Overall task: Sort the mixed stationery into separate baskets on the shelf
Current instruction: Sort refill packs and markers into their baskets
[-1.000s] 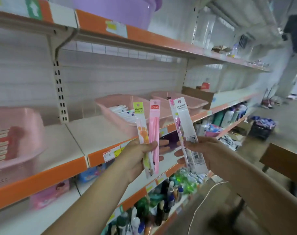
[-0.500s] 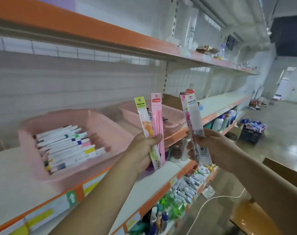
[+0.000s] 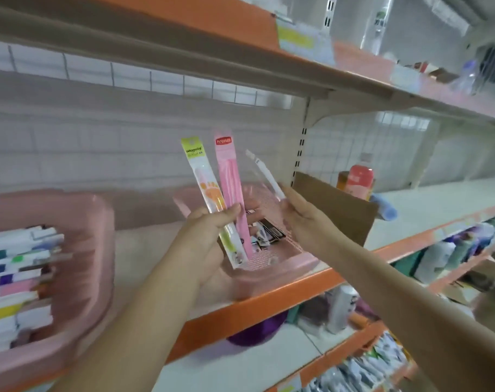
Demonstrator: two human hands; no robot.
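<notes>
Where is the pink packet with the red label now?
Head view, centre: the left hand holds the pink packet beside the green-topped packet, in front of the pink basket, left of the right hand's clear packet.

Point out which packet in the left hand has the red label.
The pink packet; the foot-print packet beside it has a yellow-green top instead.

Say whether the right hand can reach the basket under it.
Probably yes: the right hand, holding a clear pack, seems just above the basket, its top open, with nothing between them. The left hand keeps its packs to one side.
</notes>
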